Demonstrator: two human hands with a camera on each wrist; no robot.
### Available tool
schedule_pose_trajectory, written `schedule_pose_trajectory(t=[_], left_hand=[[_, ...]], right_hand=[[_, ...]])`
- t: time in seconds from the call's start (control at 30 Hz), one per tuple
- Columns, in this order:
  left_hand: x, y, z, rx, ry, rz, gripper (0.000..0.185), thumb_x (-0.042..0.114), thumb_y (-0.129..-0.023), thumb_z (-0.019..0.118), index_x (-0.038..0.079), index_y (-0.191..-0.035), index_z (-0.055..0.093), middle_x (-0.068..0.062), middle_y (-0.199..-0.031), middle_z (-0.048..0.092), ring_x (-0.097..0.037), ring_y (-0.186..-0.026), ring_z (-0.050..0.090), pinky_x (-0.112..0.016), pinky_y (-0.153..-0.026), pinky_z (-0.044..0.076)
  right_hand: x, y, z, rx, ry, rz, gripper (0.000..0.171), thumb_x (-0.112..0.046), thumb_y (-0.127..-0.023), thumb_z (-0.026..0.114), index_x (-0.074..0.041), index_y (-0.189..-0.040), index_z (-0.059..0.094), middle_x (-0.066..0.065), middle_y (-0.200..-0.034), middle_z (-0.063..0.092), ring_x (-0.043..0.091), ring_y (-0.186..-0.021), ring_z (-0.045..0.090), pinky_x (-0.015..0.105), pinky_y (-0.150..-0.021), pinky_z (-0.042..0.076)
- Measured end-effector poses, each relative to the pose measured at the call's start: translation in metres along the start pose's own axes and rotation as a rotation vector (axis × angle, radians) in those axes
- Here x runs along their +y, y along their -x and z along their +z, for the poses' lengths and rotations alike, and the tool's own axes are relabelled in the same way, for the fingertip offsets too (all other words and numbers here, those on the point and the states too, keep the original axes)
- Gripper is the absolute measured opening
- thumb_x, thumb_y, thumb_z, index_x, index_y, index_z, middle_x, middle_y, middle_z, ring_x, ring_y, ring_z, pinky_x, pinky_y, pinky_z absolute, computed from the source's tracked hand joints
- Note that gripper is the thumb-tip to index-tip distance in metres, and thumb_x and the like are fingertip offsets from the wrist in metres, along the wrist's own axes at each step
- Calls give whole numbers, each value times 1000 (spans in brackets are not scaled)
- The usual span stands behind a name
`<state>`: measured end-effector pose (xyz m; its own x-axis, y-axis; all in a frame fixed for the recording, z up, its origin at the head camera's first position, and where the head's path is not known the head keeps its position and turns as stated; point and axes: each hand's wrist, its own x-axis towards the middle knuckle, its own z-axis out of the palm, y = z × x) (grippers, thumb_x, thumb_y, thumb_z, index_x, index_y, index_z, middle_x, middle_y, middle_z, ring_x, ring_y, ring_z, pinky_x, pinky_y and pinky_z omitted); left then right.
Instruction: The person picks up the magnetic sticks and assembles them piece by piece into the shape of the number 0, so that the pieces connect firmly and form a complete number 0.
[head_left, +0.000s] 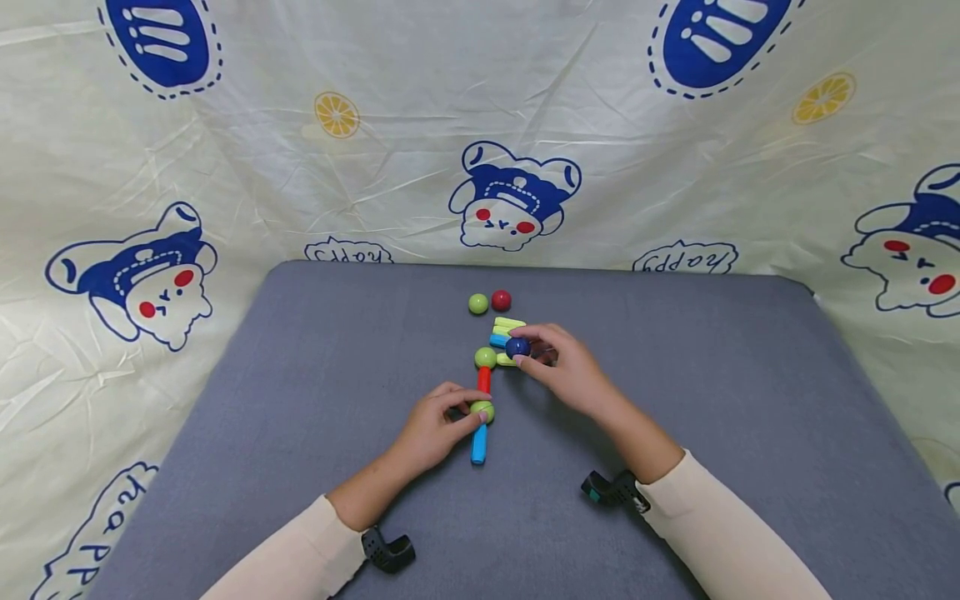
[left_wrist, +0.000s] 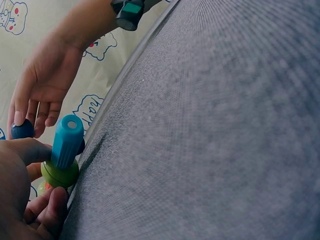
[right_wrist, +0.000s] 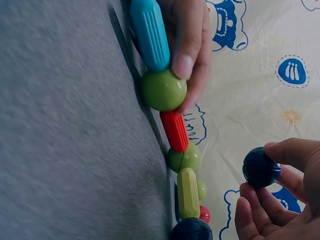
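My left hand (head_left: pixel 433 423) pinches a green ball (head_left: pixel 483 412) between thumb and fingers. From that ball a blue stick (head_left: pixel 478 446) points toward me, and a short red stick (head_left: pixel 484 381) leads to a second green ball (head_left: pixel 486 358). A yellow-green stick (right_wrist: pixel 188 193) extends from this second ball, with a dark blue ball (right_wrist: pixel 192 231) at its far end in the right wrist view. My right hand (head_left: pixel 566 367) holds another dark blue ball (right_wrist: pixel 261 167) in its fingertips, raised off the table and apart from the joined pieces.
Behind the joined pieces lie two yellow-green sticks (head_left: pixel 509 322) and a blue stick (head_left: pixel 498 341), partly covered by the raised ball. Farther back, a loose green ball (head_left: pixel 477 304) sits beside a red ball (head_left: pixel 501 301). A printed curtain surrounds the grey table (head_left: pixel 360 333).
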<state>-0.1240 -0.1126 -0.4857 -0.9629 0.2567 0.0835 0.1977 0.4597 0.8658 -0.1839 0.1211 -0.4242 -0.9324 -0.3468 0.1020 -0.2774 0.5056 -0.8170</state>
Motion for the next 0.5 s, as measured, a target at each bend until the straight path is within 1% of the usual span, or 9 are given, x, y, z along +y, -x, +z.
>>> schedule_pose_trajectory(t=[0.13,0.23,0.5], left_hand=[[-1,-1,1,5,-6,4,23,25,-93,74,23,-116,77,6,-101,64,-10,-87,58,-23,-76,51],[-1,-1,1,3,-9,3,23,26,-93,74,23,-116,77,6,-101,65,-9,-88,58,-23,-76,51],[1,0,0,6,-16,-2,23,26,-93,74,23,-116,76,5,-102,64,-11,-91,58,-22,-72,50]], right_hand=[[-1,9,3,-19,17,-29,38,-22,-96,72,-15,-132,65,7,-119,62,24,-105,60,37,-89,54],[-1,15,6,-35,16,-53,38,-22,-95,72,-16,-132,66,6,-117,63,22,-103,59,37,-88,54],[-3,29,13,-117,-36,-65,38,-22,-95,72,-15,-132,65,4,-121,63,19,-102,61,35,-89,55]])
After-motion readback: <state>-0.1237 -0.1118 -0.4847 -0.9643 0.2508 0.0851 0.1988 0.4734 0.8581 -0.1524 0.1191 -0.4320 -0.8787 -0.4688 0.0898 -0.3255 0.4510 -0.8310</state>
